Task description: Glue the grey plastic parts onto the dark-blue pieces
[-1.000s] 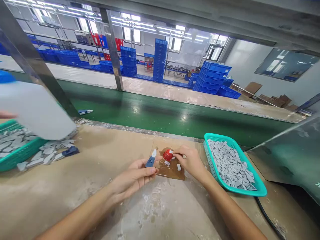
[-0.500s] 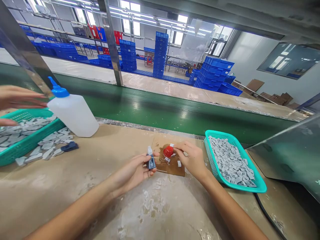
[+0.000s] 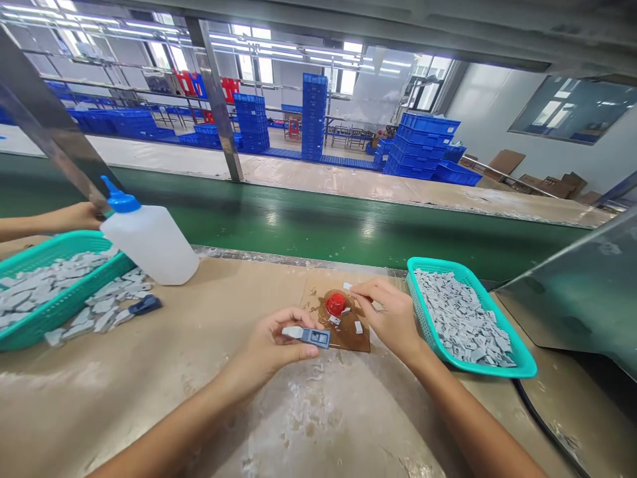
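My left hand (image 3: 283, 342) pinches a dark blue-grey plastic part (image 3: 316, 337) with a rectangular slot; a light grey piece sticks out of its end towards the palm. Above the far right of a wet brown board (image 3: 353, 342), my right hand (image 3: 391, 312) is closed, with a small white plastic piece (image 3: 347, 286) at its fingertips. A red cap-like object (image 3: 336, 303) sits in a puddle on the board. Around it lie several small pieces, among them a white block (image 3: 359, 327) and a grey-white block (image 3: 334, 320).
A teal basket (image 3: 522, 368) of small grey pieces stands right; another teal basket (image 3: 64, 309) stands left, with loose pieces and a dark blue part (image 3: 145, 305) beside it. Near it are a white bottle (image 3: 159, 249) and another person's hand (image 3: 82, 216). A green conveyor belt (image 3: 298, 222) runs behind.
My left hand has turned the blue-grey part from upright to lying sideways. My right hand has drawn the white piece slightly away from the red object. The other person's hand has moved behind the bottle.
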Demonstrator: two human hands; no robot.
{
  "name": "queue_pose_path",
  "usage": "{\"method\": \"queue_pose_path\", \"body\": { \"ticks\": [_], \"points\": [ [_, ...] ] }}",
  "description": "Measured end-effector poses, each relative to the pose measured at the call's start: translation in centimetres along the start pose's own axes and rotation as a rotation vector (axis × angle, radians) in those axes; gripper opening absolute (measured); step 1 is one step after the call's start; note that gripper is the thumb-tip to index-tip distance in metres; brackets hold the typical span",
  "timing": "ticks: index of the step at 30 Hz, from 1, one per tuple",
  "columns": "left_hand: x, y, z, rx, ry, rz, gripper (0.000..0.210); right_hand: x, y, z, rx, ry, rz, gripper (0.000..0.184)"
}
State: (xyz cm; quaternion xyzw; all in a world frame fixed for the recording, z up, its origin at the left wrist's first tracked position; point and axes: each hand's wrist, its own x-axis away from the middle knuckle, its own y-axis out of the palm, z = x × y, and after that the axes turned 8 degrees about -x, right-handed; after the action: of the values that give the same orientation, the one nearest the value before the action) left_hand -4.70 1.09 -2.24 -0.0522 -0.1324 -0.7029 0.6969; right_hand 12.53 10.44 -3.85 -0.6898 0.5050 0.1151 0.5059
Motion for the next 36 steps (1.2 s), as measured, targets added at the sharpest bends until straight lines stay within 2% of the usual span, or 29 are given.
{"method": "queue_pose_path", "body": {
  "ticks": [4, 8, 13, 18, 27, 36],
  "points": [
    [0.2, 0.3, 0.0, -0.109, 0.053, 0.082, 0.020, 0.1, -0.1, 0.3, 0.022, 0.020, -0.078, 0.017],
    [0.2, 0.4, -0.2, -0.141, 0.073, 0.074, 0.020, 0.0, -0.3, 0.3, 0.024, 0.031, -0.143, 0.018],
    [-0.1, 0.2, -0.7, -0.159, 0.088, 0.075, 0.021, -0.3, -1.2, -2.4, -0.164, 0.050, -0.031, 0.014],
    [-0.2, -0.1, -0.9, -0.177, 0.091, 0.079, 0.021, -0.1, -1.7, -4.8, -0.354, 0.055, -0.116, 0.011],
    [0.3, 0.3, -0.1, -0.119, 0.062, 0.082, 0.022, 0.5, -0.8, -4.7, -0.417, 0.037, -0.157, 0.010],
    [0.1, 0.4, -0.3, -0.095, 0.056, 0.079, 0.023, 0.7, -0.8, -4.5, -0.428, 0.048, -0.241, 0.013]
  ]
}}
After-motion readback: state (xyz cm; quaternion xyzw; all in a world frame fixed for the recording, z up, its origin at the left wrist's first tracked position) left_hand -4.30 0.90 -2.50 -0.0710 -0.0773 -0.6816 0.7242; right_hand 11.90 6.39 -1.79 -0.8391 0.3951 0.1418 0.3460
